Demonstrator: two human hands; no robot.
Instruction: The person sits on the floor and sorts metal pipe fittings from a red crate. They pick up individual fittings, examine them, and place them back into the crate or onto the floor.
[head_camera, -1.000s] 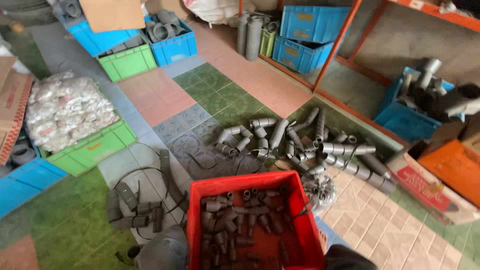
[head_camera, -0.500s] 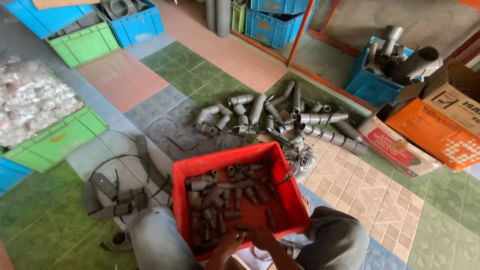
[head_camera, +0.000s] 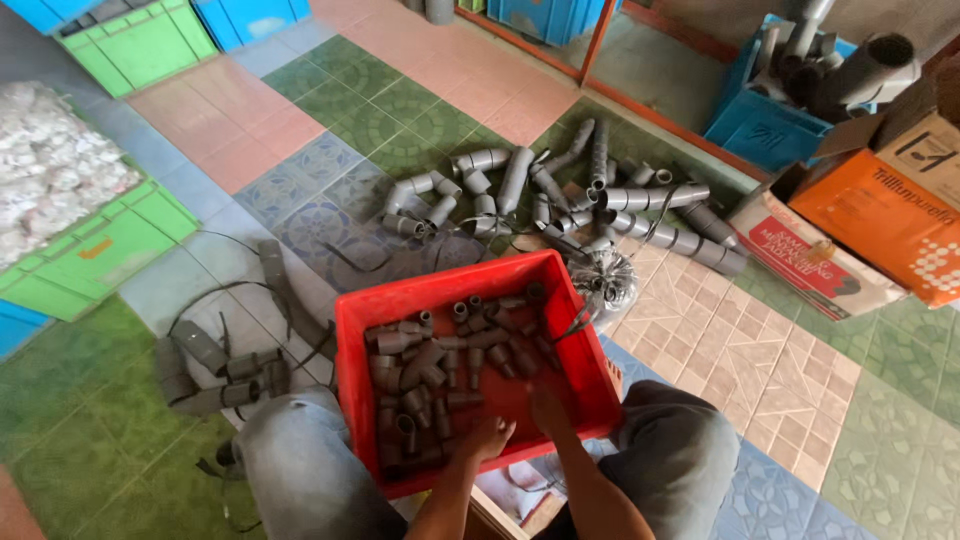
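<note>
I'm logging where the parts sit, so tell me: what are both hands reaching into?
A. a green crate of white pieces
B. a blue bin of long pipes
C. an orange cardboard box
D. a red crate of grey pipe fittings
D: the left hand and right hand are inside the red crate among grey pipe fittings.

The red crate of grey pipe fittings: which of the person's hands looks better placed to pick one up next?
Probably the left hand: it rests inside the red crate right beside the grey fittings. The right hand lies over a barer patch.
</note>
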